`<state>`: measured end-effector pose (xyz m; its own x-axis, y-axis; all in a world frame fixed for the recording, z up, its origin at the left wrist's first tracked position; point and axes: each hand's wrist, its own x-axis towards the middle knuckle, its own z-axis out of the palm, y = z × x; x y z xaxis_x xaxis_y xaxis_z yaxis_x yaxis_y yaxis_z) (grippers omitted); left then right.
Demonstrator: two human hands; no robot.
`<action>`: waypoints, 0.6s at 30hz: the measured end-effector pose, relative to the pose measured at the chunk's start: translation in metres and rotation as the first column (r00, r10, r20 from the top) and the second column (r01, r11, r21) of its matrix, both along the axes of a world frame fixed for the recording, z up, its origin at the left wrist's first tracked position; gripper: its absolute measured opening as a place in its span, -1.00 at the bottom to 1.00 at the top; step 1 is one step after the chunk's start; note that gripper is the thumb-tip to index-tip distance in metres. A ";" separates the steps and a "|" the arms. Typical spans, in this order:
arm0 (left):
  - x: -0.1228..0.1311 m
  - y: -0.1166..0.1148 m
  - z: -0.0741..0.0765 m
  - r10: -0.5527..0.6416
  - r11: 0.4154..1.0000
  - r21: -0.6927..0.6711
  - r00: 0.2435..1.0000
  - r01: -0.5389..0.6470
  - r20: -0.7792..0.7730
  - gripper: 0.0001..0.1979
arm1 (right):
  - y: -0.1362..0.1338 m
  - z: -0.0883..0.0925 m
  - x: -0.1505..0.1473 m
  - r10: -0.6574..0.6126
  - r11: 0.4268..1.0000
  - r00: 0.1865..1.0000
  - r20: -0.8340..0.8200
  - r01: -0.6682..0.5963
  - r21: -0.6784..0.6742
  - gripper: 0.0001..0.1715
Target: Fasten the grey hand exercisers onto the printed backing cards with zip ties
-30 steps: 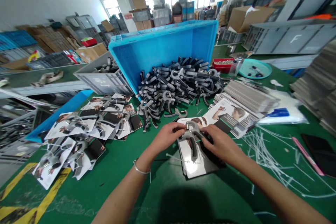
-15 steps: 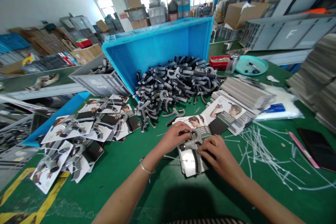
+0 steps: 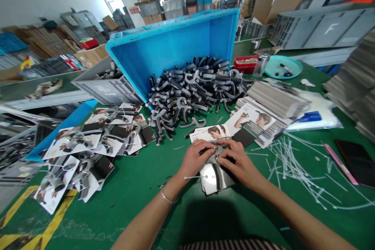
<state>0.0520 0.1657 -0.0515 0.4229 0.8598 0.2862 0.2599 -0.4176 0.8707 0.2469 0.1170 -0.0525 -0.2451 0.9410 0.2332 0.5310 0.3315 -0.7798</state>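
In front of me a grey and black hand grip strengthener (image 3: 218,176) lies on a printed card (image 3: 209,186). My left hand (image 3: 195,158) is closed at the strengthener's upper end, thumb and forefinger pinching near its spring. From the other side my right hand (image 3: 240,165) closes on the same end, its fingertips almost meeting the left ones. The fingers partly cover the spring, and whether they also pinch a thin tie I cannot make out. A white cable tie (image 3: 191,177) pokes out left of the card. More printed cards (image 3: 211,132) lie just beyond my hands.
A tipped blue crate (image 3: 172,49) spills a heap of strengtheners (image 3: 187,93). Carded strengtheners (image 3: 84,140) lie at left. To the right are stacked cards (image 3: 271,99), loose cable ties (image 3: 293,164), a pink pen-like tool (image 3: 340,164) and a phone (image 3: 356,160).
My right hand has moved up from the strengthener's handle to its spring end, beside my left fingertips. The left hand has shifted slightly, and the view has tilted a little.
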 end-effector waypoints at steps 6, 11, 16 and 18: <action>-0.001 -0.001 -0.003 -0.013 1.000 0.007 1.000 0.013 0.010 -0.87 | 0.003 0.000 0.001 0.029 1.000 0.999 0.031 -0.029 -0.009 -0.81; -0.001 -0.004 -0.004 -0.011 1.000 0.025 1.000 0.011 -0.027 -0.85 | 0.005 0.000 0.003 0.059 0.998 0.997 0.041 -0.059 -0.014 -0.81; -0.004 -0.008 0.000 -0.068 0.989 0.120 0.992 0.081 -0.110 -0.83 | 0.005 0.002 0.001 0.045 0.999 0.999 0.002 -0.045 -0.025 -0.82; -0.007 -0.007 0.003 -0.144 0.979 0.122 0.978 0.163 -0.149 -0.82 | 0.005 0.003 -0.001 -0.001 0.999 0.999 -0.034 0.000 -0.036 -0.83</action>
